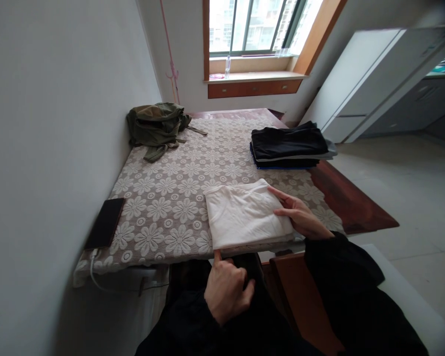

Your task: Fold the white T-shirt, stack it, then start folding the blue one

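A folded white garment point(244, 213) lies at the near edge of the table, on a lace floral tablecloth point(170, 198). My right hand point(299, 213) rests flat beside the garment's right edge, fingers touching it. Just below the table edge, my left hand point(228, 288) has its fingers curled, the index fingertip touching the garment's near left corner. Neither hand holds anything.
A stack of folded dark clothes point(289, 145) sits at the table's right. A crumpled olive garment point(156, 126) lies at the far left by the wall. A black phone point(105, 222) with a white cable lies at the near left. A wooden chair back point(292, 282) stands below the table.
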A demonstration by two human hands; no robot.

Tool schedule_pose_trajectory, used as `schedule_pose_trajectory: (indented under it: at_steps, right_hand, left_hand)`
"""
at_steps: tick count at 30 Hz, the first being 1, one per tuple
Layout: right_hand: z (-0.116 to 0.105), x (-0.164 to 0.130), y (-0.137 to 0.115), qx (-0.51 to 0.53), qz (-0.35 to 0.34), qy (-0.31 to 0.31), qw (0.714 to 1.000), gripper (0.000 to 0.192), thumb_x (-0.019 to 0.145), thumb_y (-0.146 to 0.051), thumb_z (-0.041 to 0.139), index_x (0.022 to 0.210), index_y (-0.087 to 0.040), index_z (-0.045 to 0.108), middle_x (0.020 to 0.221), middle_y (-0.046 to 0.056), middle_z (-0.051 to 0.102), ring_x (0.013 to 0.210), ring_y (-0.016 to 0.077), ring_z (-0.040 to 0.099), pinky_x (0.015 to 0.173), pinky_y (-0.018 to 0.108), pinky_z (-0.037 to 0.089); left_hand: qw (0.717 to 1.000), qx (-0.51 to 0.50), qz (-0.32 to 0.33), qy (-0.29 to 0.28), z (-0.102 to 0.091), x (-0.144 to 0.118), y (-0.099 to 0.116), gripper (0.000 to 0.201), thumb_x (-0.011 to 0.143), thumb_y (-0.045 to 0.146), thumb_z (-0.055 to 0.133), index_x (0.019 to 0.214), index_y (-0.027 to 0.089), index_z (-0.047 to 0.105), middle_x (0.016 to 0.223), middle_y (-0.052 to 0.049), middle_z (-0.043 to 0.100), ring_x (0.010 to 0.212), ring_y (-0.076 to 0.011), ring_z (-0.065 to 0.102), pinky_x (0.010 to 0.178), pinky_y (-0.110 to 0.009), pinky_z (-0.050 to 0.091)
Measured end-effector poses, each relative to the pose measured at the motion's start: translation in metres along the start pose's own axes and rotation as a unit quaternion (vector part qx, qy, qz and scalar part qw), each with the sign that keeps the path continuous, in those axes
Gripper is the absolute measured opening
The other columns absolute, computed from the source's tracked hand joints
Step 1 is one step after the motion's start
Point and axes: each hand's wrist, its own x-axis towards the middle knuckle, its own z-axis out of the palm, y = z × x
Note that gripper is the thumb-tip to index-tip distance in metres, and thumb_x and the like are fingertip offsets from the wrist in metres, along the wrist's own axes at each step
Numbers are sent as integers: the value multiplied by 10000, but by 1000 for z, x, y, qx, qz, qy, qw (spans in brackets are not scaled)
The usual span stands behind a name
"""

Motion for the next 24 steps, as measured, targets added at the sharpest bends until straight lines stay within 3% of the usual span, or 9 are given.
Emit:
schedule_pose_trajectory:
  at_steps: [7,13,17,19,24]
  right_hand:
    - [-8,-5,5,3,6,8,1000,851,621,-178,882,1424,-327,646,1525,20,603,1364,309,586,1090,408,539]
    - [-12,-10,17,-7,-2,3,1000,869,655,-226,869,1473,-334,595,1539,12,588,1409,324,545,1140,461,503]
    - [-20,-4,27,-78,-63,26,995,833,633,-206,840,1425,-349,629,1651,-16,445,1537,332,368,1232,486,388]
    - [-24,-2,30,-116,-86,56,988,811,639,-188,811,1414,-351,632,1686,-12,384,1558,339,322,1227,501,388]
    - [-22,-5,32,-127,-104,65,984,741,747,-258,787,1455,-331,580,1663,47,424,1539,335,363,1198,515,419]
  left_hand:
    - [997,49,-31,-44,5,2,6,342,962,380,570,759,175,753,757,-136,760,827,-300,744,831,-426,533]
    - [998,41,-32,-38,4,0,9,320,955,364,583,748,178,743,737,-127,749,809,-289,733,906,-463,523]
    - [997,43,-34,-47,3,0,10,312,955,364,577,770,177,744,760,-132,756,839,-302,736,838,-432,535]
    - [997,45,-35,-59,2,0,10,315,957,367,568,788,173,749,782,-140,763,872,-312,739,796,-409,536]
    - [996,53,-32,-66,2,1,10,316,962,377,559,815,176,754,808,-136,768,898,-298,737,814,-396,538]
